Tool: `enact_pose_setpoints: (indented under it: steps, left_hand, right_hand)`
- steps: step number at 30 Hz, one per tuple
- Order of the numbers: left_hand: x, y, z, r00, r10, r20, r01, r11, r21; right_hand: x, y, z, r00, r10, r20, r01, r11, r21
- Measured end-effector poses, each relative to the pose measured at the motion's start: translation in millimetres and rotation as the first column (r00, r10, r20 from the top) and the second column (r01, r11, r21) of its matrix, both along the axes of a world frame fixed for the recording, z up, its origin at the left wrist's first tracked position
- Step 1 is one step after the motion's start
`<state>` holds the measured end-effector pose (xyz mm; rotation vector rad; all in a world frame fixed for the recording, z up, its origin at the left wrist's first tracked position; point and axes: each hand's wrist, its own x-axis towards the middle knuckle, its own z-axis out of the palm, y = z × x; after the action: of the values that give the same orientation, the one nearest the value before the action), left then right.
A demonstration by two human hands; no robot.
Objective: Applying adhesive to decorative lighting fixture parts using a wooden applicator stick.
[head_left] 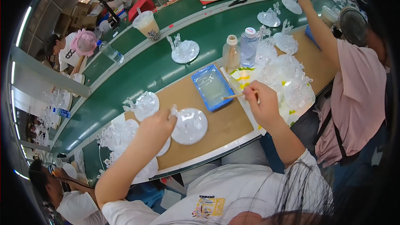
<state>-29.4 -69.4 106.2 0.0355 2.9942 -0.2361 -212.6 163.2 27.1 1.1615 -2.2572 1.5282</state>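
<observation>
My left hand [160, 125] is closed in a pinch on a clear plastic figure at the edge of a white round disc [189, 128], which is tilted over the brown work board [225, 127]. In my right hand [263, 105] a thin wooden stick [236, 96] is pinched. Its tip reaches over the near right rim of a shallow tray lined in blue [221, 105], which holds a pale, clear liquid or film. The stick's tip is too small to make out.
More discs with clear figures crowd the left [118, 135] and right [287, 79]. Two bottles [249, 48] stand behind the tray. Across the green conveyor [137, 68] sit a disc [185, 52] and a drink cup [146, 26]. A co-worker in pink [354, 96] reaches over at right.
</observation>
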Motion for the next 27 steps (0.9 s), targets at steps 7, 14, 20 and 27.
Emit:
enact_pose_setpoints:
  steps: [7,14,20,27]
  left_hand:
    - [43,41,-31,0.948,0.164,-0.274,-0.073,0.947,0.314]
    - [45,49,-84,0.636,0.652,-0.413,-0.147,0.628,0.764]
    - [44,37,-94,0.641,0.682,-0.353,-0.045,0.492,0.869]
    - [47,26,-92,0.785,0.526,-0.329,-0.024,0.555,0.831]
  right_hand:
    - [-6,-39,-16,0.995,0.052,-0.085,-0.047,0.997,0.063]
    - [3,-11,-9,0.996,0.023,0.087,-0.02,0.999,-0.035]
    - [39,16,-20,0.931,0.201,0.304,-0.086,0.932,-0.353]
    - [66,19,-44,0.896,0.318,0.31,-0.259,0.941,-0.218]
